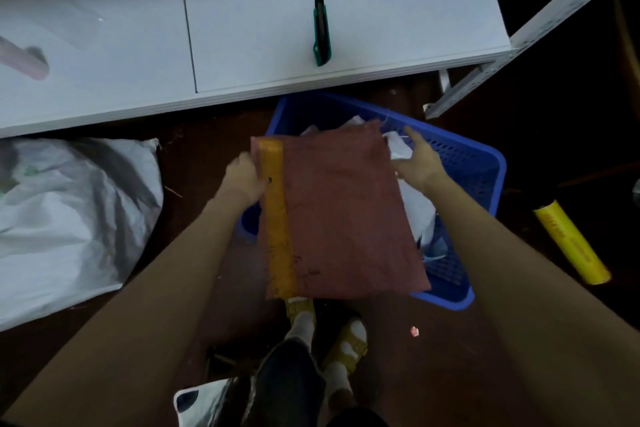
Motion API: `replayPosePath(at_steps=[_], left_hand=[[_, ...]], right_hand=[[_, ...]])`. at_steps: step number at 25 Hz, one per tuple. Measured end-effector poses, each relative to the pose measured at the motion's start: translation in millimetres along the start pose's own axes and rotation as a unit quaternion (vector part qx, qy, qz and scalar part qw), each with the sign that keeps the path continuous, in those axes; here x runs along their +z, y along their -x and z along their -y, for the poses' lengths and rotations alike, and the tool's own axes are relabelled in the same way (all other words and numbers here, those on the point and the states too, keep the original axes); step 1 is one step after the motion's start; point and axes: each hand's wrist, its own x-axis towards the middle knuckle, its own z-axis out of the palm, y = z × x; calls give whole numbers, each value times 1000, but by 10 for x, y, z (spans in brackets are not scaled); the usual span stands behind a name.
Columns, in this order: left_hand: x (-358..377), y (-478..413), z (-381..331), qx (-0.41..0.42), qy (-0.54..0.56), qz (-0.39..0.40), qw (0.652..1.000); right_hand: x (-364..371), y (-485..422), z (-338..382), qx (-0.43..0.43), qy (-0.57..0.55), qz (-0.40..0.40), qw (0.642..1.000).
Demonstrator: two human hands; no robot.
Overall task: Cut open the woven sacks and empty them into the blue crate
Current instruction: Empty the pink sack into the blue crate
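A flat red woven sack (343, 215) with a yellow band along its left edge hangs spread over the blue crate (481, 163) on the floor. My left hand (244, 177) grips the sack's upper left edge by the yellow band. My right hand (417, 163) holds its upper right edge, fingers partly extended over the crate. White packets (419, 211) lie inside the crate, mostly hidden by the sack. A green utility knife (322, 32) rests on the white table (242, 45), apart from both hands.
A large white woven sack (69, 218) lies on the dark floor at left. A yellow roll (571, 243) lies on the floor right of the crate. A metal shelf frame (540, 21) stands at right. My feet (329, 333) are just below the crate.
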Motion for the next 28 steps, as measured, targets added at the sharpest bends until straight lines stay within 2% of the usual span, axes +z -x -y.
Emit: replayPosePath(at_steps=[3, 9, 13, 16, 19, 20, 23, 28], left_hand=[[468, -38, 329, -67, 6, 67, 996], [1197, -365, 742, -135, 30, 109, 984], [1478, -551, 877, -179, 60, 119, 975], [1503, -721, 952, -185, 93, 156, 966], [1422, -763, 976, -227, 249, 196, 921], [1395, -728, 969, -227, 285, 196, 910], [1341, -605, 1026, -208, 318, 146, 913], [1032, -229, 894, -157, 388, 96, 903]], right_hand=[[316, -53, -481, 50, 45, 13, 998], [723, -478, -1278, 137, 74, -4, 988], [1013, -704, -1658, 207, -61, -1, 976], [1183, -724, -1762, 248, -206, 46, 945], [1234, -700, -1768, 267, -231, 118, 928], [1233, -694, -1786, 272, -232, 127, 925], [1147, -647, -1834, 290, -242, 93, 921], [746, -322, -1542, 265, -309, 89, 909]])
